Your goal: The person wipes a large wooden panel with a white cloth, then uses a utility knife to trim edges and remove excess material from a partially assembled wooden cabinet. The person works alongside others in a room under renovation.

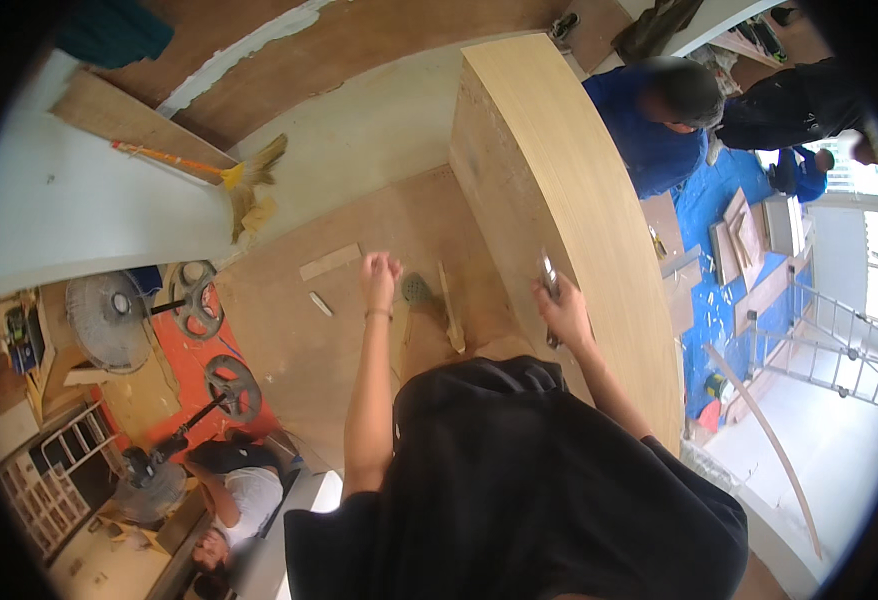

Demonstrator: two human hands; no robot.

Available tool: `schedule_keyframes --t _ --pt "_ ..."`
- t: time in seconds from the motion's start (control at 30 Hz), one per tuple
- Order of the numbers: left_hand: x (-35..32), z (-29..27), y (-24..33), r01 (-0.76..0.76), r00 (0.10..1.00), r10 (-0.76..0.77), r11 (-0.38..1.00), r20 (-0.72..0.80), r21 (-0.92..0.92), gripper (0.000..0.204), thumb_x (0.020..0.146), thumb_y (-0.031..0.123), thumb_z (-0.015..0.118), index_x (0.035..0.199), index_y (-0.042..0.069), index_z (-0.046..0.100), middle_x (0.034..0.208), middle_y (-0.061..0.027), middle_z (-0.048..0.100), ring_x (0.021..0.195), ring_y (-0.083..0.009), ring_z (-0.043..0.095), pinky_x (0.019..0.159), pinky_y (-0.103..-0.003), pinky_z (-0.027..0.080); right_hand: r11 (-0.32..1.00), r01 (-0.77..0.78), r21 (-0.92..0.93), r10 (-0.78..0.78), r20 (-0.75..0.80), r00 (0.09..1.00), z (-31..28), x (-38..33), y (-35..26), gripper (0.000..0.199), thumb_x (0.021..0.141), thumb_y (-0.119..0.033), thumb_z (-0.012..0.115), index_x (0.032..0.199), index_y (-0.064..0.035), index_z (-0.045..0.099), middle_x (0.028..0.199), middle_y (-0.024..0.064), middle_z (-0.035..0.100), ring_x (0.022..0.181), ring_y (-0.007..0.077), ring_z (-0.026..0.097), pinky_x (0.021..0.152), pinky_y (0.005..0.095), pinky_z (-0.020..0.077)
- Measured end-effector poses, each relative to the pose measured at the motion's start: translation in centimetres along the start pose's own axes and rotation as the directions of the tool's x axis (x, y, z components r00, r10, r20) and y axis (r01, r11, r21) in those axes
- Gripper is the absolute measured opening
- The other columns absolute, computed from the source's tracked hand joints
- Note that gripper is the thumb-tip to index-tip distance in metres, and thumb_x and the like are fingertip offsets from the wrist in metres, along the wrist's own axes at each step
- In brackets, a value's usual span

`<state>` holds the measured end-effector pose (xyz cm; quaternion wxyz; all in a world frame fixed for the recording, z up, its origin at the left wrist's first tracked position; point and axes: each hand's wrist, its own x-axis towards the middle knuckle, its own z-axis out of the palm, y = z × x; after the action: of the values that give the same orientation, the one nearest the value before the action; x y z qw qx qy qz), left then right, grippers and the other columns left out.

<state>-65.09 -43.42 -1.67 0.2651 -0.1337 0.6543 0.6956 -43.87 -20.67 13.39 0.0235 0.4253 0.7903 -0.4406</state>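
My right hand is closed around a hand tool with a dark handle and a shiny metal end; its exact kind is too small to tell. It is held close to the side of a long wooden box-like unit with a pale wood-grain top. My left hand is raised over the plywood floor, fingers curled closed, and whatever they may hold is hidden. Beyond that hand lie a flat wood strip and a small whitish piece. A narrow wood strip lies between my arms.
A broom leans at the far left. Standing fans and a person in a white shirt are at the lower left. Past the unit, a person in blue bends over, with boards and a ladder on blue sheeting.
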Motion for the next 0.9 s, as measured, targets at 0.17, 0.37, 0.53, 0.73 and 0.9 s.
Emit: schedule_keyframes --t 0.17,0.37,0.53,0.73,0.9 --pt "10.9 12.2 9.6 -0.159 0.965 0.148 0.987 0.216 0.036 0.021 0.098 0.021 0.054 0.1 0.001 0.06 0.087 -0.0067 0.063 0.078 -0.0134 0.062 0.071 -0.028 0.053 0.887 -0.173 0.428 0.206 -0.031 0.978 -2.2 7.3 -2.6 0.023 0.093 -0.025 0.056 0.084 -0.0042 0.057 0.06 -0.0011 0.05 0.054 0.0076 0.047 0.05 0.0258 0.0382" --pt "20.0 27.5 18.5 -0.683 0.722 0.471 0.368 0.507 0.63 0.024 0.091 0.018 0.059 0.106 0.001 0.062 0.105 -0.0159 0.062 0.102 -0.035 0.058 0.089 -0.041 0.048 0.761 -0.185 0.622 0.291 -0.072 0.954 -2.8 14.8 -3.3 0.025 0.096 -0.024 0.053 0.079 -0.0061 0.05 0.06 0.0007 0.049 0.054 0.0109 0.05 0.052 0.0263 0.0405" --pt "25.2 36.0 19.8 -0.775 0.63 0.297 0.302 0.717 0.556 0.027 0.089 0.02 0.062 0.11 0.003 0.063 0.11 -0.016 0.06 0.104 -0.0351 0.056 0.091 -0.043 0.047 0.561 -0.128 0.818 0.337 -0.084 0.938 -0.4 19.8 -5.4 0.025 0.098 -0.023 0.05 0.081 -0.0048 0.047 0.062 0.0023 0.049 0.054 0.0126 0.051 0.052 0.0274 0.0422" --pt "27.5 38.5 20.1 -0.634 0.624 -0.044 0.555 0.78 0.538 0.022 0.083 0.017 0.074 0.094 -0.001 0.067 0.088 -0.0083 0.064 0.08 -0.0199 0.06 0.075 -0.031 0.049 0.472 -0.089 0.877 0.383 -0.113 0.917 0.9 23.9 -8.4 0.022 0.1 -0.021 0.048 0.085 -0.0043 0.047 0.064 0.0018 0.046 0.056 0.0122 0.051 0.052 0.0276 0.0442" --pt "31.7 37.7 20.0 -0.436 0.522 -0.263 0.736 0.811 0.519 0.015 0.081 0.013 0.076 0.089 0.003 0.068 0.076 0.0002 0.062 0.072 -0.008 0.054 0.068 -0.025 0.047 0.421 -0.079 0.903 0.402 -0.108 0.909 3.5 27.1 -10.9 0.023 0.101 -0.023 0.049 0.086 -0.0043 0.048 0.066 0.001 0.046 0.057 0.0105 0.05 0.054 0.0275 0.0454"
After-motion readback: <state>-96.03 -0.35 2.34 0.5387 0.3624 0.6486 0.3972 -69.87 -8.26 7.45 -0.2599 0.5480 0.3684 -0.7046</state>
